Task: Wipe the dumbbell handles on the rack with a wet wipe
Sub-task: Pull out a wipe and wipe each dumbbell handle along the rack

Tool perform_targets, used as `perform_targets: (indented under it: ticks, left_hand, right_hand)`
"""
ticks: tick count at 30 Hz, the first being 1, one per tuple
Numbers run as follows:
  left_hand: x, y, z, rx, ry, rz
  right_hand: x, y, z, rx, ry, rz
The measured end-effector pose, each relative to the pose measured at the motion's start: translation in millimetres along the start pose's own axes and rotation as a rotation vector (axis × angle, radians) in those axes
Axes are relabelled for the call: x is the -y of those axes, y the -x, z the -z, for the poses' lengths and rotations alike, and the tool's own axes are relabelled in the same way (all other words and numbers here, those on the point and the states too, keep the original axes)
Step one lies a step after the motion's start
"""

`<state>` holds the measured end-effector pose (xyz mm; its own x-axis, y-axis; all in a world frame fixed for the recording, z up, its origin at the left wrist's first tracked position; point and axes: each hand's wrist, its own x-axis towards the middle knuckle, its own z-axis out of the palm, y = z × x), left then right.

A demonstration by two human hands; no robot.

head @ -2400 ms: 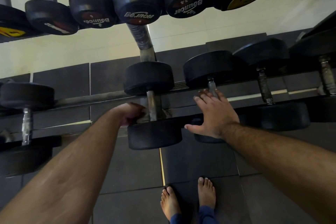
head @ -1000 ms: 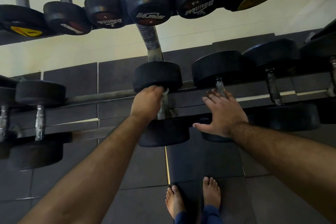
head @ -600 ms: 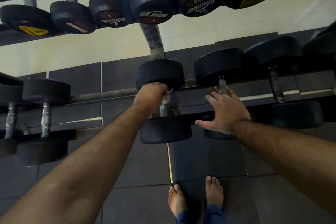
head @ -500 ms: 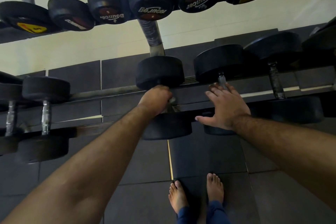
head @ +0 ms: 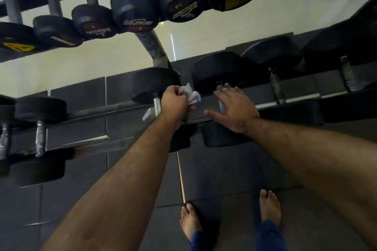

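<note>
Dark rubber floor tiles (head: 204,169) lie beneath me while my left hand (head: 173,104) bunches a crumpled white wipe (head: 191,93) beside a steel dumbbell handle (head: 157,106), my right hand (head: 234,108) spread flat, holding nothing.

On the lower rack rail (head: 114,108), the dumbbell heads (head: 155,84) sit close side by side, leaving only narrow gaps down to each handle (head: 157,106). The left hand (head: 173,104), gripping a wet wipe (head: 191,94), and the flat right hand (head: 234,108) fill the room between the two middle dumbbells. The upper row of dumbbells (head: 134,10) overhangs from above, while the floor (head: 224,169) before the rack seems open apart from two bare feet (head: 190,220).
</note>
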<state>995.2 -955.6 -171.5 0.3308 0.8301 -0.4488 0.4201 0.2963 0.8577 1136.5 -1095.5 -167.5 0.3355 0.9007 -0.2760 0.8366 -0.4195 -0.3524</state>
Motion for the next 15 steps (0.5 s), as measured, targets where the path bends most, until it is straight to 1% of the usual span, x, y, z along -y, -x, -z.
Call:
perform_targets:
  ticks: [3,5,6,8,11,13,15]
  left_hand:
    - [0.3,15.6,-35.7,0.041,0.113,0.060]
    - [-2.4,26.3,-58.0,0.057,0.142,0.070]
    - [-3.7,30.3,-68.8,0.043,0.129,0.055]
    - [-7.6,38.7,-87.6,0.014,0.102,0.023]
    - [-11.8,45.7,-109.4,-0.016,0.029,0.045]
    - [-9.9,38.3,-117.3,-0.069,-0.125,0.004]
    - [-10.4,30.7,-122.3,-0.142,-0.289,-0.025]
  right_hand:
    - [-53.1,10.9,24.0,0.062,0.185,-0.119]
    - [-92.1,18.2,36.8,0.167,0.319,-0.182]
    - [-107.8,21.2,41.4,0.222,0.361,-0.183]
    - [-127.7,27.3,43.5,0.292,0.389,-0.149]
    - [-141.0,28.3,38.7,0.300,0.392,-0.074]
    - [-145.7,22.5,38.1,0.338,0.385,-0.025]
    - [-150.2,17.8,39.7,0.384,0.394,0.062]
